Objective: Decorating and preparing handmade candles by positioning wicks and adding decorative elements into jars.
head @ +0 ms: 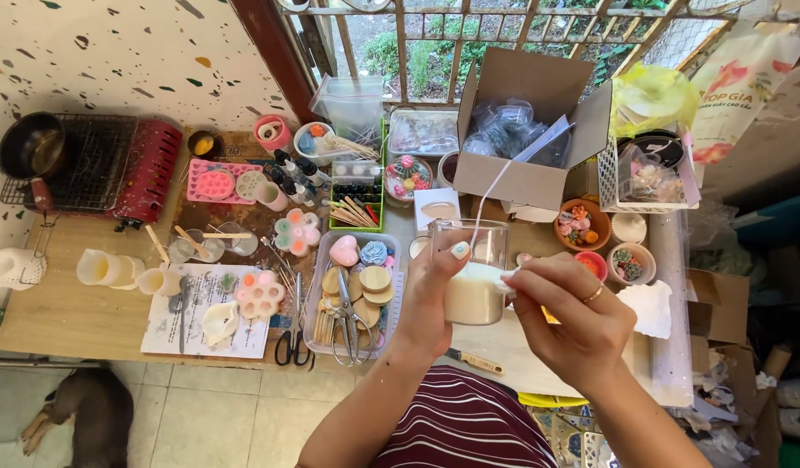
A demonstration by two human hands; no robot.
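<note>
My left hand (434,299) grips a clear glass cup (473,277) half filled with pale cream wax, held up above the table. My right hand (573,316), with a ring on one finger, pinches a thin white wick (489,191) at the cup's right rim. The wick runs up from my fingers toward the cardboard box. Both hands sit in the middle of the view, just in front of my striped lap.
A wooden table (70,316) is crowded: a clear tray (317,316) with scissors, wooden discs and a pink heart, black scissors (293,334), pink moulds (213,184), a red stove with a pot (31,147), an open cardboard box (525,113), small bowls (580,225). A dog (79,416) lies on the floor at left.
</note>
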